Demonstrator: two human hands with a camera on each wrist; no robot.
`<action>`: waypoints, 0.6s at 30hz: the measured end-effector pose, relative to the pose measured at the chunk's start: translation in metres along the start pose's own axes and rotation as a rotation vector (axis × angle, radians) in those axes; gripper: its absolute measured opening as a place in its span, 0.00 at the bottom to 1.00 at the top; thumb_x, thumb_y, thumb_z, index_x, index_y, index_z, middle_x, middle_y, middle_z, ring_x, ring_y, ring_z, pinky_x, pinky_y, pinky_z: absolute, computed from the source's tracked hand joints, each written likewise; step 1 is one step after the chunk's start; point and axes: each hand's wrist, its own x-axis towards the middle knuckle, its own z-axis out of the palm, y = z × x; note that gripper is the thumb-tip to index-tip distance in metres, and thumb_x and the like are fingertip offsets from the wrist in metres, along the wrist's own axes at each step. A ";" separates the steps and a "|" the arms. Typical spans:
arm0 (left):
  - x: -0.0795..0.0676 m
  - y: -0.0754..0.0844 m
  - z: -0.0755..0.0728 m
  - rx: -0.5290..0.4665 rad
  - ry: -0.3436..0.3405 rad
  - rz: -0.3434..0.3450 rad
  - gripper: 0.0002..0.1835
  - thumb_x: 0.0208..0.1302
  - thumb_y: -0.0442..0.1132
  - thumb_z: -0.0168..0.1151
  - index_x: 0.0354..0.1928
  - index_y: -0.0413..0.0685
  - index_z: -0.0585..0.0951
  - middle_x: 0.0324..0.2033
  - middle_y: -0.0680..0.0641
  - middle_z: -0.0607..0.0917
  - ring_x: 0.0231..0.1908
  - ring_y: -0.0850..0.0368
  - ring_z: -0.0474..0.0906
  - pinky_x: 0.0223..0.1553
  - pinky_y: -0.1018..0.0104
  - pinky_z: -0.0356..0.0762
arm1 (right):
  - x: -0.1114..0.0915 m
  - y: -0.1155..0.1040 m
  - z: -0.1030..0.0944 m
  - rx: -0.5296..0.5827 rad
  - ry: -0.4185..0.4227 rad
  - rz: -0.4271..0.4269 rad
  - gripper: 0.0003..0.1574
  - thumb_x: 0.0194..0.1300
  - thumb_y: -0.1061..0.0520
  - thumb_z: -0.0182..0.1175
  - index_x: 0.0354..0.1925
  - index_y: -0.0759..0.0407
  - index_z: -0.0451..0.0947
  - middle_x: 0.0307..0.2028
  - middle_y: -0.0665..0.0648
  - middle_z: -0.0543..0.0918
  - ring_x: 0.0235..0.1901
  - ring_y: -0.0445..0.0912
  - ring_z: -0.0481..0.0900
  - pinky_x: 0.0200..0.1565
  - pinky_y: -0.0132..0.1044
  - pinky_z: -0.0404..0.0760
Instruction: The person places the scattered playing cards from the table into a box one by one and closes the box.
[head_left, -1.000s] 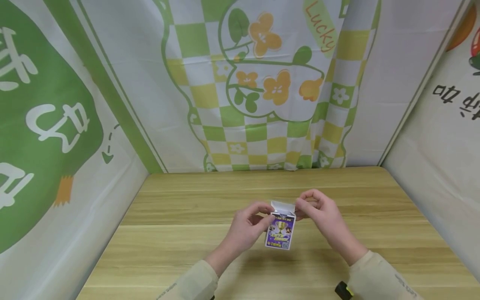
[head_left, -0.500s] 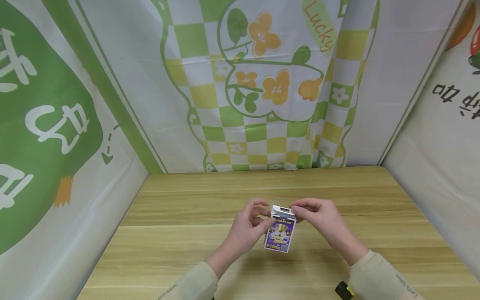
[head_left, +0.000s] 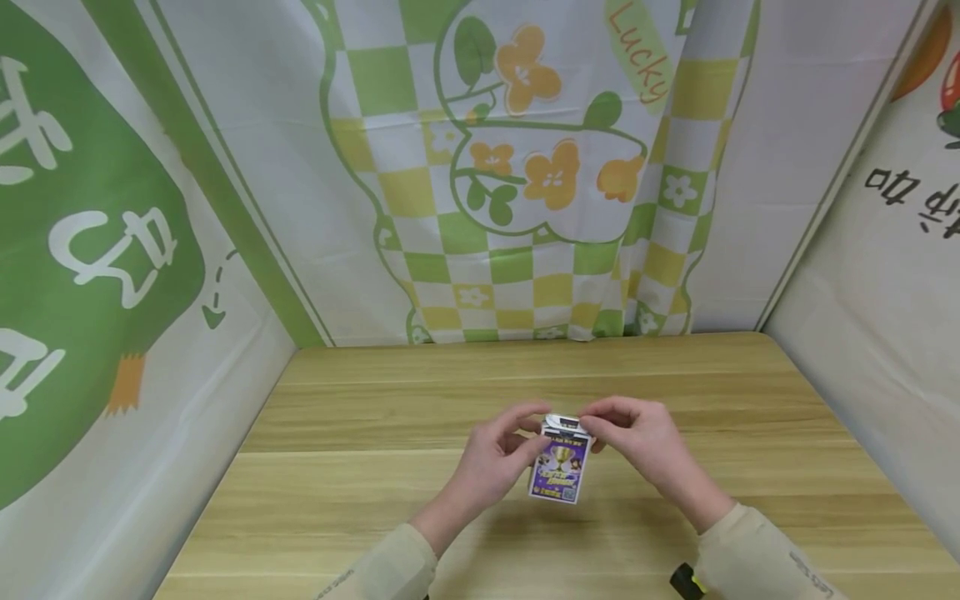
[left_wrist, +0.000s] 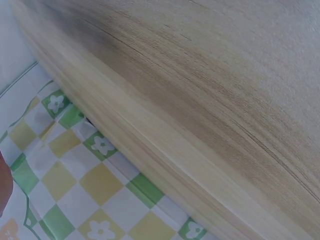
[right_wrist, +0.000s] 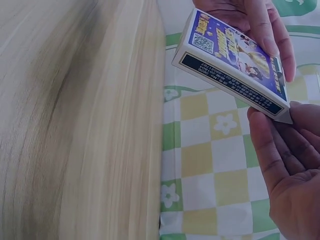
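A small playing-card box (head_left: 558,468) with a purple front and a gold trophy is held up over the table. My left hand (head_left: 491,454) grips its left side, thumb on the front face and fingers behind. At the upper right corner, my right hand (head_left: 637,429) pinches the box by its white top flap (head_left: 564,422), which lies folded low over the opening. From the right wrist view, the box's dark printed side panel (right_wrist: 230,83) faces the camera, with the right thumb and forefinger at its top end. Only a sliver of skin shows in the left wrist view.
The wooden table (head_left: 360,483) spreads beneath both hands. A checked green and yellow curtain (head_left: 517,275) hangs behind its back edge, and printed white panels (head_left: 870,333) stand at the sides. A black device (head_left: 687,581) sits by the right sleeve.
The box's top flap stood raised a second ago and has folded down over the opening. My right hand has moved slightly left and down with it; the left hand keeps its grip.
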 end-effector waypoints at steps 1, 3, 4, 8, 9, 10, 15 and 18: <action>0.000 0.000 0.000 -0.003 -0.001 0.002 0.22 0.69 0.36 0.66 0.63 0.60 0.80 0.46 0.45 0.88 0.33 0.59 0.88 0.37 0.65 0.89 | 0.000 0.000 0.001 -0.009 0.005 -0.009 0.19 0.67 0.51 0.69 0.49 0.63 0.85 0.40 0.56 0.90 0.33 0.49 0.87 0.41 0.37 0.87; 0.000 -0.001 0.000 -0.003 -0.002 0.009 0.22 0.69 0.36 0.66 0.63 0.60 0.80 0.46 0.45 0.89 0.33 0.59 0.87 0.37 0.65 0.89 | -0.001 0.000 0.001 -0.032 0.017 -0.031 0.16 0.67 0.51 0.69 0.47 0.62 0.86 0.38 0.56 0.90 0.31 0.48 0.87 0.38 0.36 0.87; 0.000 -0.001 0.000 -0.003 -0.002 0.011 0.22 0.69 0.36 0.67 0.63 0.60 0.80 0.46 0.45 0.89 0.33 0.59 0.87 0.37 0.64 0.89 | -0.001 0.000 0.002 -0.048 0.021 -0.044 0.15 0.67 0.52 0.69 0.46 0.61 0.86 0.38 0.55 0.90 0.31 0.48 0.87 0.37 0.35 0.87; -0.001 -0.002 0.001 -0.002 -0.001 0.016 0.22 0.68 0.36 0.66 0.63 0.59 0.80 0.46 0.46 0.89 0.32 0.59 0.87 0.37 0.59 0.90 | -0.002 0.000 0.004 -0.117 0.039 -0.109 0.09 0.67 0.54 0.69 0.43 0.58 0.87 0.35 0.53 0.90 0.29 0.45 0.86 0.34 0.34 0.87; -0.001 -0.001 0.001 -0.003 -0.001 0.014 0.22 0.68 0.36 0.66 0.63 0.59 0.80 0.46 0.46 0.88 0.33 0.59 0.87 0.37 0.57 0.90 | -0.002 0.000 0.004 -0.136 0.043 -0.127 0.08 0.67 0.55 0.69 0.42 0.57 0.87 0.34 0.52 0.90 0.29 0.44 0.86 0.34 0.34 0.87; -0.001 -0.001 0.001 -0.002 0.001 0.013 0.22 0.69 0.36 0.66 0.63 0.59 0.80 0.46 0.46 0.88 0.33 0.59 0.87 0.37 0.56 0.91 | -0.002 0.001 0.004 -0.153 0.046 -0.147 0.07 0.67 0.55 0.69 0.41 0.56 0.87 0.33 0.51 0.90 0.28 0.43 0.86 0.33 0.33 0.87; -0.002 -0.001 0.001 -0.002 0.010 0.006 0.20 0.69 0.36 0.66 0.61 0.58 0.81 0.46 0.45 0.88 0.34 0.58 0.88 0.38 0.56 0.91 | -0.002 0.002 0.007 -0.208 0.062 -0.223 0.02 0.65 0.59 0.70 0.38 0.54 0.87 0.31 0.48 0.89 0.27 0.41 0.86 0.32 0.33 0.88; -0.002 -0.001 0.001 0.003 0.013 0.005 0.19 0.69 0.36 0.66 0.61 0.55 0.81 0.46 0.46 0.88 0.34 0.58 0.88 0.37 0.59 0.91 | -0.001 0.004 0.007 -0.222 0.065 -0.255 0.04 0.63 0.61 0.71 0.37 0.53 0.87 0.31 0.48 0.89 0.27 0.40 0.86 0.31 0.33 0.88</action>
